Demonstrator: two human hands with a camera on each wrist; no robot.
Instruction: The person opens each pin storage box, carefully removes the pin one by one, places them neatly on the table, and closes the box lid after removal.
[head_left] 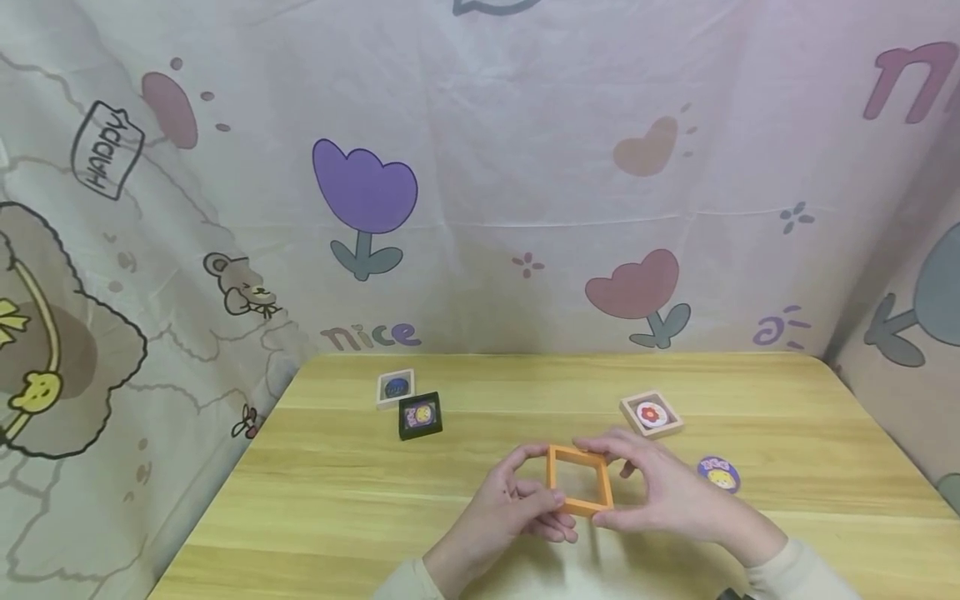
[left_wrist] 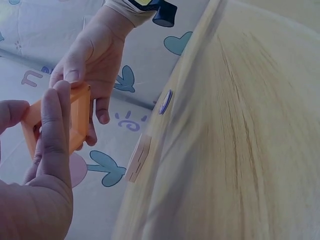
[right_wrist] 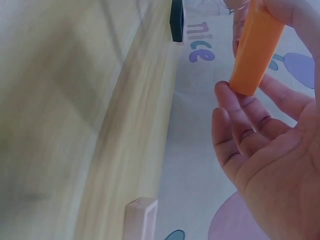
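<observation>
An orange square frame (head_left: 606, 483) with a see-through middle is held up above the table by both hands. My left hand (head_left: 504, 510) grips its left side and lower left corner, the thumb on the front. On the other side my right hand (head_left: 667, 492) pinches it between a thumb at the lower right corner and fingers at the top edge. In the right wrist view the frame's thick orange side (right_wrist: 256, 52) shows, with fingertips against its end. To the right of the right hand, a round purple badge (head_left: 719, 474) with a yellow cartoon face lies on the table.
A pale pink square frame (head_left: 652, 414) with a red flower badge lies behind the right hand. At the back left are a white frame (head_left: 395, 388) with a blue badge and a black frame (head_left: 420, 416) with a purple one. Printed cloth (head_left: 510, 183) hangs behind the wooden table (head_left: 315, 500).
</observation>
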